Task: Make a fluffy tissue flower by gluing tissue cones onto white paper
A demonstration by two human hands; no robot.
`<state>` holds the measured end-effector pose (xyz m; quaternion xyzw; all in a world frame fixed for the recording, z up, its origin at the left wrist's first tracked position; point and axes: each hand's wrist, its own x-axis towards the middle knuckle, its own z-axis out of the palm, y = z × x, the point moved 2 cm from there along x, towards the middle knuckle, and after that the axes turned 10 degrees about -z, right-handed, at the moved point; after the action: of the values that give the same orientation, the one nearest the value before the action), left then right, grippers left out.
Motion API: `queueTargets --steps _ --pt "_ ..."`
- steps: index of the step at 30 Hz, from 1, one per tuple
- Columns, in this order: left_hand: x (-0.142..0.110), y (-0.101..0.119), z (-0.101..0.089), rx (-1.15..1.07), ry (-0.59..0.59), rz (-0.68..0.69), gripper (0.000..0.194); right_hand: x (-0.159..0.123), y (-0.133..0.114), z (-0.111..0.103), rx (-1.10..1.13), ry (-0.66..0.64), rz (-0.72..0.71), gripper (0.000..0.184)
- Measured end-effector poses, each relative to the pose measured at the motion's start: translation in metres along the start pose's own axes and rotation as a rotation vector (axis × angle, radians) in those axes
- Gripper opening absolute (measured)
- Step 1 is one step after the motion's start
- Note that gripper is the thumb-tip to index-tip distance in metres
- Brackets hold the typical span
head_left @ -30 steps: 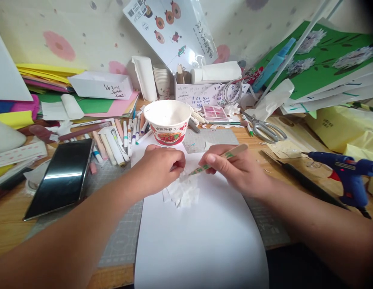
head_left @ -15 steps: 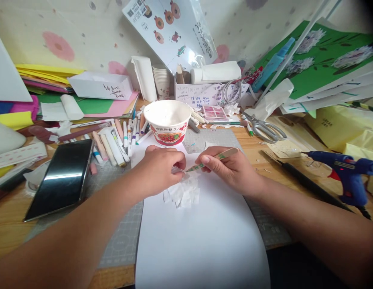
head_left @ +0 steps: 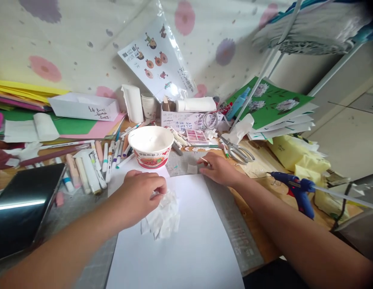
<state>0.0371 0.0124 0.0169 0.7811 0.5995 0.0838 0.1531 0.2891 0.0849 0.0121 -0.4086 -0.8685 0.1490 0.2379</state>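
Note:
My left hand (head_left: 142,196) is closed, with thumb and fingers pinching the top of a clump of white tissue paper pieces (head_left: 166,220). The clump rests on a large sheet of white paper (head_left: 177,257). My right hand (head_left: 218,168) is reaching forward, past the sheet's right edge. A wooden craft stick (head_left: 205,160) is held in it, mostly hidden, with just a short end showing by the fingers. A small pale square of paper (head_left: 192,168) lies on the grey cutting mat (head_left: 227,208), just left of those fingers. Behind my left hand stands a white paper bowl (head_left: 152,146) with red print.
Scissors (head_left: 239,152) and a blue glue gun (head_left: 294,188) lie to the right. Several markers (head_left: 110,158) and a dark tablet-like device (head_left: 25,204) are at the left. A white box with writing (head_left: 186,120) stands at the back.
The view has shifted right and up. My right hand has moved away from the tissue clump, forward and right towards the small paper square. My left hand stays at the clump.

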Motion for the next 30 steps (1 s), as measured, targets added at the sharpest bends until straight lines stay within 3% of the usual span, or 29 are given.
queueTargets --steps 6,11,14,16,18,20,24,30 --pt "0.002 0.000 0.001 -0.009 -0.005 0.005 0.011 0.010 0.001 0.017 -0.003 -0.022 0.163 0.028" --pt "0.003 0.000 0.002 -0.024 -0.033 0.008 0.011 0.011 -0.028 0.015 0.110 0.023 0.185 0.028" --pt "0.003 0.000 0.003 -0.033 -0.046 0.007 0.012 0.004 -0.062 0.004 0.331 -0.039 0.098 0.026" --pt "0.003 0.000 0.002 -0.035 -0.058 -0.004 0.012 -0.001 -0.084 0.003 0.702 -0.139 0.012 0.026" --pt "0.003 0.000 0.001 -0.032 -0.072 -0.007 0.012 -0.005 -0.096 0.009 0.918 -0.217 -0.005 0.025" --pt "0.003 0.001 0.001 -0.026 -0.073 -0.003 0.010 -0.006 -0.099 0.021 0.877 -0.235 0.035 0.023" --pt "0.004 0.002 0.001 -0.018 -0.048 0.000 0.011 -0.005 -0.092 0.041 0.476 -0.168 0.042 0.018" --pt "0.004 0.001 0.002 -0.030 -0.049 0.007 0.011 -0.003 -0.087 0.037 0.271 -0.086 -0.054 0.019"
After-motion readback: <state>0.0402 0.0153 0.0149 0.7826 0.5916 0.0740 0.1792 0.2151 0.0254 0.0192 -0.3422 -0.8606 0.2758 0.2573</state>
